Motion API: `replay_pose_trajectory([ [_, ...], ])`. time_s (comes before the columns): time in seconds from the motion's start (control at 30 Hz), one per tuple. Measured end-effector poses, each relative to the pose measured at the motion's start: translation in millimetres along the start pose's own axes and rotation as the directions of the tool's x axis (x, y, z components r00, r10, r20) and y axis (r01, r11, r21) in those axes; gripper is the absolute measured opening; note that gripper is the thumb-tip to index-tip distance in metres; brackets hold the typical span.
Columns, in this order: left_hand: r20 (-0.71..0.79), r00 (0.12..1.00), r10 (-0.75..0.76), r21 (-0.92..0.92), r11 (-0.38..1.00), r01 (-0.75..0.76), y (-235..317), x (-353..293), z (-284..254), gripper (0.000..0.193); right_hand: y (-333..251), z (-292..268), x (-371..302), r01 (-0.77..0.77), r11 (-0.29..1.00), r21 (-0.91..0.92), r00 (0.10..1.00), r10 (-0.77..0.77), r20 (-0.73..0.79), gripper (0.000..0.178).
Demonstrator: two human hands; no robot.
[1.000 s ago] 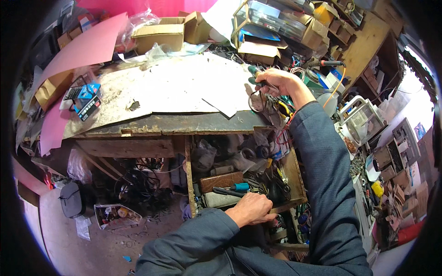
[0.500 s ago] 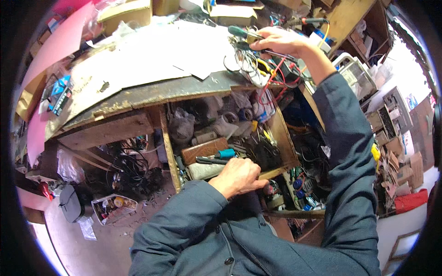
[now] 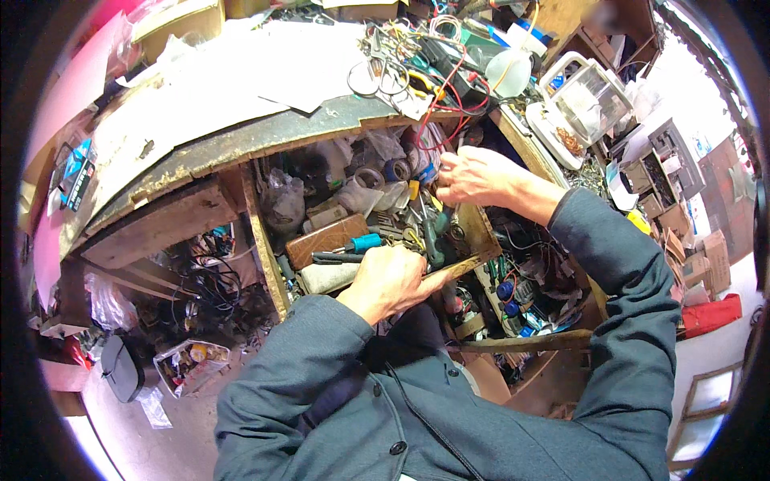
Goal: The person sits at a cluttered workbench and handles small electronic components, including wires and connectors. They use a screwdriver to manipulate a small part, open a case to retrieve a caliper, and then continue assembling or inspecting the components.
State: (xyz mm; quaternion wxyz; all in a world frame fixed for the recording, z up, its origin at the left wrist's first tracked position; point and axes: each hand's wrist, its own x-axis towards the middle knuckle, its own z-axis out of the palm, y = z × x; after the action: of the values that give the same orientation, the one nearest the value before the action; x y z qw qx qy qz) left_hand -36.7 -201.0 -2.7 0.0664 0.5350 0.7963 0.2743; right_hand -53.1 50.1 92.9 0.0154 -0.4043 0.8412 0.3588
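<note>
An open wooden drawer (image 3: 269, 248) packed with odds and ends pulls out below the workbench. My left hand (image 3: 389, 280) is closed over its front edge, with the thumb stretched along the wood. Just beyond those fingers lie a teal-handled tool (image 3: 366, 242), a brown case (image 3: 325, 239) and a rolled grey cloth (image 3: 327, 277). My right hand (image 3: 485, 183) is above the drawer's right side, its fingers curled downward; what they hold, if anything, is hidden. Right below them a dark green handle (image 3: 437, 232) stands among the tools in the drawer.
On the bench lie white sheets (image 3: 265, 68), scissors (image 3: 377, 72) and a tangle of red test leads (image 3: 461, 100). A clear plastic box (image 3: 589, 100) stands at the right. Another compartment (image 3: 521, 309) with small parts is right of the drawer; a bin (image 3: 192, 365) is on the floor.
My right hand, which held several tools above the bench, has come down and toward me to the drawer. A green handle now shows in the drawer. My left hand stays at the front edge.
</note>
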Motion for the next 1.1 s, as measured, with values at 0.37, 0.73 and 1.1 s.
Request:
replay_pose_trajectory([
  [0.37,-0.216,0.961,-0.175,-0.054,0.984,0.167,-10.9,1.1,5.2,0.050,-41.2,38.9,14.5,0.081,0.985,-0.155,0.996,-0.087,-0.029,0.013],
  [0.73,-0.224,0.935,-0.275,0.145,0.939,0.311,-16.5,-0.9,16.1,0.036,-50.6,33.7,-23.6,-0.524,0.557,0.644,0.667,0.739,-0.097,0.023],
  [1.1,-0.139,0.961,-0.241,0.165,0.951,0.262,-19.3,-5.4,23.7,0.032,-102.1,23.2,15.6,-0.857,0.270,0.440,0.444,0.819,0.363,0.026],
])
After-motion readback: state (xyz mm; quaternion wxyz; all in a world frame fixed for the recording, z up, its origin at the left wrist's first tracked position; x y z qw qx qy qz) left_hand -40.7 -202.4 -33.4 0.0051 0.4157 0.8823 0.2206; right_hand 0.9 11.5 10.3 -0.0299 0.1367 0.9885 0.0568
